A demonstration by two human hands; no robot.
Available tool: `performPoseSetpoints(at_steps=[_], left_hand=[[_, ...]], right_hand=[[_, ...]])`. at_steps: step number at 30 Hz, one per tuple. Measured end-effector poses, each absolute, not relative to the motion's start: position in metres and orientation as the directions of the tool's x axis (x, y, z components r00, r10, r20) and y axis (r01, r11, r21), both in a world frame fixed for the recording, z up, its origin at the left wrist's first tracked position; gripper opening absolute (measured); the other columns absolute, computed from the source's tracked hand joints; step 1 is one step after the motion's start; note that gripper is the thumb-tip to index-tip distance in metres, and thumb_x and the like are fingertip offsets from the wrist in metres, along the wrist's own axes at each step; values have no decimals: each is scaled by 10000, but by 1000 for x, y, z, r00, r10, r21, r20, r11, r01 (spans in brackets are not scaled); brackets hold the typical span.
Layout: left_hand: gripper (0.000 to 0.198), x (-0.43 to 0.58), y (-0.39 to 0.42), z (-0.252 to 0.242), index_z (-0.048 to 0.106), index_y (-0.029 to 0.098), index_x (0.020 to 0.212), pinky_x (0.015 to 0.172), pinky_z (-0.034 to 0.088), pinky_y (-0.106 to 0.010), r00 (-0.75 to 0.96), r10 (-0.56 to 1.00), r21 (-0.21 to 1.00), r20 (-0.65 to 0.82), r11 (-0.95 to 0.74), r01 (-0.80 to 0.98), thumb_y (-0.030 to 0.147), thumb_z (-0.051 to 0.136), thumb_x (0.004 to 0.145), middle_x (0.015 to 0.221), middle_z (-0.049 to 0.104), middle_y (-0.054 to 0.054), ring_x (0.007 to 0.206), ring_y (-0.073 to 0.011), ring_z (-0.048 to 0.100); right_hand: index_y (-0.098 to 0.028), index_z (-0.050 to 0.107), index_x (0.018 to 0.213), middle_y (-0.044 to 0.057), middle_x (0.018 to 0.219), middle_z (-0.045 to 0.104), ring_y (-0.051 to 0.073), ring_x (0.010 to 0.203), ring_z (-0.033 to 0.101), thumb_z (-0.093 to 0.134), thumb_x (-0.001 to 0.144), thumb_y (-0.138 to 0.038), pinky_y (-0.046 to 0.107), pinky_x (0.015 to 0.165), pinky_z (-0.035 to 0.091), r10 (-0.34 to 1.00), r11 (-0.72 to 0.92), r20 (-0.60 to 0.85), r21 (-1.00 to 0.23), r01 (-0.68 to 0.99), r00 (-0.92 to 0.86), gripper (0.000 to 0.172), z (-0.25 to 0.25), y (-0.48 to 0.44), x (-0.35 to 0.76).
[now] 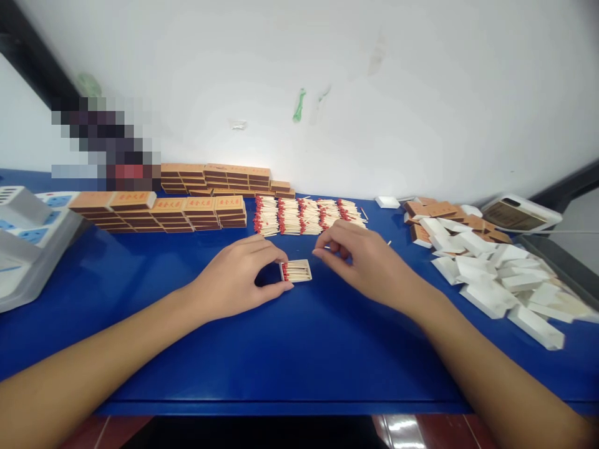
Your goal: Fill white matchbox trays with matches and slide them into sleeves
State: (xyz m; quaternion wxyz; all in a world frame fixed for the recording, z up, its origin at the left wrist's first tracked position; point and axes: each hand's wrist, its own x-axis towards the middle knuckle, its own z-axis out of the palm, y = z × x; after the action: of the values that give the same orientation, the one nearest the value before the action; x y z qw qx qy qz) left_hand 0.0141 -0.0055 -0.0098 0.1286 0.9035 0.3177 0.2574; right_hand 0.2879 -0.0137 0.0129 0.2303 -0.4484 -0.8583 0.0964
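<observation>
A small white matchbox tray [296, 271] filled with red-tipped matches lies on the blue table [281, 349]. My left hand [238, 274] pinches the tray's left end between thumb and fingers. My right hand [360, 259] hovers just right of the tray, fingers curled with the fingertips near its right edge; I cannot see anything in them. Behind the hands, bundles of loose matches [306, 215] lie in a row.
Stacks of orange matchboxes [187, 212] line the back left, with more behind [219, 178]. White inner trays [505, 277] and orange sleeves [449, 215] are heaped at the right. A white power strip [28, 240] sits at far left. The wall is close behind.
</observation>
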Motion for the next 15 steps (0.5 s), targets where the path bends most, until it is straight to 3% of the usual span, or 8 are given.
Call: performPoseSetpoints(at_steps=[4, 7, 15], left_hand=[[217, 14, -6, -9, 732, 197, 1069, 898, 573, -381, 665, 638, 397, 387, -767, 505, 361, 802, 944, 1061, 771, -46, 1006, -232, 705], [210, 14, -6, -9, 733, 203, 1062, 903, 571, -382, 667, 637, 394, 386, -768, 506, 361, 802, 942, 1069, 773, -48, 1014, -235, 704], [214, 14, -6, -8, 739, 201, 1072, 904, 573, -387, 669, 641, 404, 377, -764, 504, 357, 804, 941, 1065, 774, -42, 1010, -228, 702]], right_hand=[[-202, 689, 973, 60, 953, 672, 213, 819, 625, 658, 1026, -255, 336, 723, 440, 888, 459, 158, -272, 846, -431, 81, 13, -2, 310], [-205, 677, 949, 65, 959, 686, 221, 846, 640, 629, 1032, -244, 336, 738, 451, 900, 433, 70, -266, 862, -430, 104, 9, 2, 315], [-192, 663, 1061, 91, 1015, 678, 240, 876, 627, 600, 1032, -248, 353, 752, 451, 903, 427, 162, -267, 864, -397, 89, 5, 6, 312]])
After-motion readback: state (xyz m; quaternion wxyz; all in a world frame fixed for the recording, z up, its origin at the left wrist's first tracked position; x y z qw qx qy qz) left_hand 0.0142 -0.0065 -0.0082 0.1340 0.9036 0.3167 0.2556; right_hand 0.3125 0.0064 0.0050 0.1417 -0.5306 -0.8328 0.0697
